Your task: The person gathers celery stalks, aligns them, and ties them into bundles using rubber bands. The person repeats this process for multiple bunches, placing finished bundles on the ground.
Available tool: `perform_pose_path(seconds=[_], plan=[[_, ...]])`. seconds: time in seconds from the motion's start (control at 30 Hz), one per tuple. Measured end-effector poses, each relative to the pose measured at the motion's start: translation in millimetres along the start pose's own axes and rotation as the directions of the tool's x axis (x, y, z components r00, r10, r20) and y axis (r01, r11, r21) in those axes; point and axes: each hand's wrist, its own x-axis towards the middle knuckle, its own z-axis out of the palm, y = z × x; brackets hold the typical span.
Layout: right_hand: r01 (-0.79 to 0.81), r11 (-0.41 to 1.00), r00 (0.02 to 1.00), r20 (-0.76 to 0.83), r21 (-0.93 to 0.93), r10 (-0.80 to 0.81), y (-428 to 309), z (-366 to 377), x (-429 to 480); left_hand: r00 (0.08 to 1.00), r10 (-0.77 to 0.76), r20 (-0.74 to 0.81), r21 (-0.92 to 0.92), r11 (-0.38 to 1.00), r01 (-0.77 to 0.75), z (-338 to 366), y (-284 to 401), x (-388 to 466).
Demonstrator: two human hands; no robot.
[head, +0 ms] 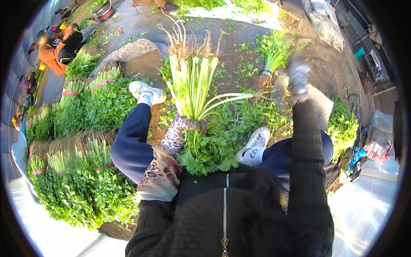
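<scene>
My left hand [184,128], in a leopard-print glove or sleeve, is closed around a bunch of celery [196,86]. Its pale stalks and roots point away from me, and its leaves hang towards my lap. One stalk splays out to the right. My right hand [298,75] is raised at the right, badly blurred by motion; whether it holds anything is hidden by the blur. Just left of it, a smaller celery bunch [271,61] with a blue tie lies on the ground, roots towards me.
Celery bundles with red ties [96,160] are stacked at the left. A person [53,53] in orange sits at the far left. Loose leaves [247,112] litter the ground between my shoes. A leafy heap [342,128] lies at the right, near a bag [379,144]. A filled sack [324,25] is farther back.
</scene>
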Motion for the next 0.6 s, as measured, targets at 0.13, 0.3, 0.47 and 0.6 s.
perform_pose_path(seconds=[0.13,0.3,0.47,0.6], plan=[[0.429,0.833,0.616,0.787,-0.349,0.013,53,2,-79,0.999,0.046,-0.005,0.223,0.974,-0.044,-6,15,19],[0.017,0.972,0.242,0.942,0.234,-0.232,43,45,-137,0.99,0.052,0.129,0.326,0.941,-0.091,18,31,39],[-0.179,0.916,0.467,0.851,0.358,-0.241,1,66,-172,0.996,-0.007,-0.093,0.466,0.883,0.05,37,23,32],[-0.315,0.835,0.624,0.761,0.451,-0.176,-1,68,-204,0.961,-0.213,-0.179,-0.375,0.917,0.134,42,21,38]])
